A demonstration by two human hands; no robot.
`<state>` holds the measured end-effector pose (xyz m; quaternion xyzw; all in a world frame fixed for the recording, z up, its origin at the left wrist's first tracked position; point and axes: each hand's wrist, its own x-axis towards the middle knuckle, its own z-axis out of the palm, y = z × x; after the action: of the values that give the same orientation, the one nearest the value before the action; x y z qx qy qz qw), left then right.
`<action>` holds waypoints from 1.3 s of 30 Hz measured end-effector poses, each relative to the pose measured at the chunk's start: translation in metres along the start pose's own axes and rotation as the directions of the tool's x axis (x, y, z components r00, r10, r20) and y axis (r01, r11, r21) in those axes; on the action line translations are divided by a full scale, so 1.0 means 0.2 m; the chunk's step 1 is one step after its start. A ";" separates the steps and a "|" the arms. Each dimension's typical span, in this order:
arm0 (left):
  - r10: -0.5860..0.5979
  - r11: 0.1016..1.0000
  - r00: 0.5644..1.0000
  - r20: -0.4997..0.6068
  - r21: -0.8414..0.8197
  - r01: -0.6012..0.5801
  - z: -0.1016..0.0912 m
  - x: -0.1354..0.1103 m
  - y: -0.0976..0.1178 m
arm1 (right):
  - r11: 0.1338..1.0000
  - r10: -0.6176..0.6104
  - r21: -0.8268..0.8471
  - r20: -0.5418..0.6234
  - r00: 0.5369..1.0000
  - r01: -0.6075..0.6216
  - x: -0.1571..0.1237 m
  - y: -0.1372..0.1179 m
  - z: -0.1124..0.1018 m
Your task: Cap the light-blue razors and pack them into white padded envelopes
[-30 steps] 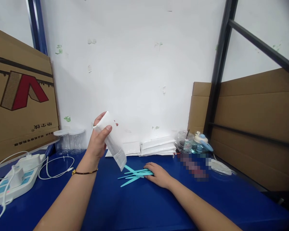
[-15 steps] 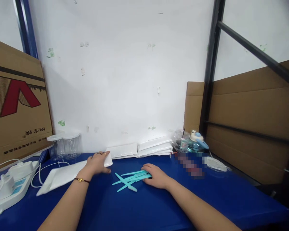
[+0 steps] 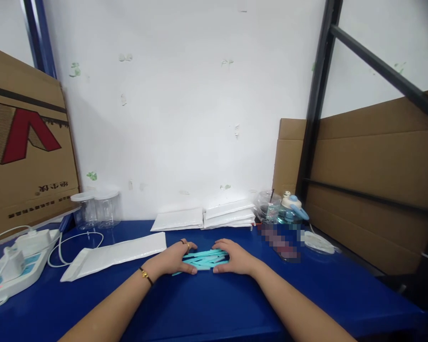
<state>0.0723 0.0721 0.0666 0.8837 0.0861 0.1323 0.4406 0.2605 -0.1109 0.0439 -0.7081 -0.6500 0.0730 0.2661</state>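
Observation:
Several thin turquoise plastic sticks [image 3: 204, 259] lie bunched on the blue table [image 3: 214, 304]. My left hand [image 3: 174, 260] cups them from the left, fingers curled round the bundle's end. My right hand [image 3: 235, 256] presses in from the right, fingers bent against the sticks. A long white padded envelope [image 3: 114, 255] lies flat on the table to the left of my left hand, apart from it.
Stacks of white envelopes [image 3: 207, 217] sit against the back wall. Two clear lidded jars [image 3: 96, 209] stand at the back left, with a power strip and white cables [image 3: 17, 266] beside them. A clear cup and a blue bottle [image 3: 288, 209] stand at right. Cardboard flanks both sides.
My left hand laid the white envelope flat on the table, let go, and came right to the sticks. The scattered sticks are now gathered between both hands.

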 end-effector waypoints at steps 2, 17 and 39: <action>0.049 0.998 0.999 -0.018 -0.046 -0.049 0.06 0.02 0.00 | 1.000 -0.012 0.014 -0.037 0.999 0.012 0.00 0.01 0.02; -0.040 0.954 0.994 0.097 0.298 0.010 0.16 0.20 0.05 | 0.982 0.152 0.146 -0.252 0.956 -0.118 -0.03 0.19 -0.14; 0.074 0.917 0.993 -0.088 0.399 -0.033 0.15 0.21 -0.04 | 0.996 0.024 0.084 -0.165 0.986 -0.010 0.01 0.14 -0.10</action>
<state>0.1221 0.0658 0.0490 0.9488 0.1092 0.1687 0.2438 0.2950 -0.1146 0.0481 -0.7056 -0.6160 0.0430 0.3476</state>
